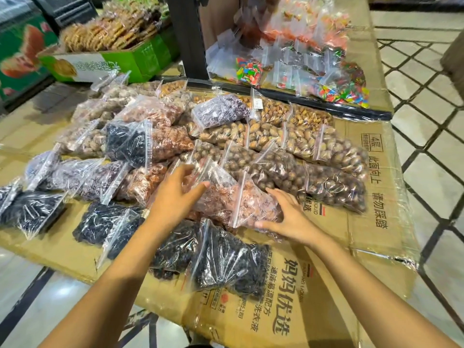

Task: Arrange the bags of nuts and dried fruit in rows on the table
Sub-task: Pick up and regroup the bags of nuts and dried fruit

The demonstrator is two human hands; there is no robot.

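Resting on the reddish-brown bag (241, 204), left hand (175, 197) and right hand (288, 217) press its ends, fingers spread apart.

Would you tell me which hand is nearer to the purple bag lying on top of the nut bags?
Left. The left hand lies below the purple bag; the right hand is lower and further right.

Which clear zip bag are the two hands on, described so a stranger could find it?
Start at the flattened cardboard table cover, then the near middle where the left hand and right hand meet. Between them lies the clear zip bag of pinkish-orange dried fruit. The bags nearer the person hold black fruit; those beyond it hold round brown nuts.
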